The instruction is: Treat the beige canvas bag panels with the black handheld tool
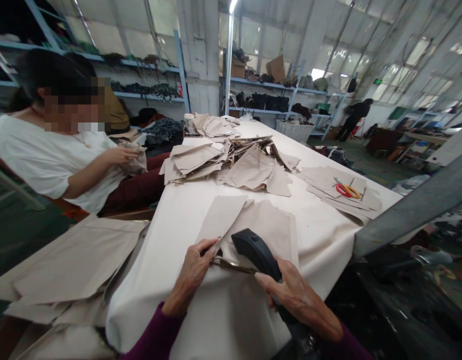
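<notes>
My left hand (196, 266) pinches the edge of a beige fabric piece (270, 222) near one end of a metal zipper (233, 265). A loose flap of the fabric stands up beside my fingers. My right hand (291, 287) is wrapped round a black curved handheld tool (255, 249), whose blunt head points up and left over the fabric. The thumb of that hand lies at the zipper's right end; whether it also presses the zipper is unclear. The tool's lower end runs down into dark blur.
A heap of beige pieces (249, 167) covers the table's middle. Scissors with red and yellow handles (347, 190) lie on flat pieces at right. More panels (80, 255) are stacked at left. A seated person (91, 165) handles fabric there. A grey metal bar (414, 205) slants across the right.
</notes>
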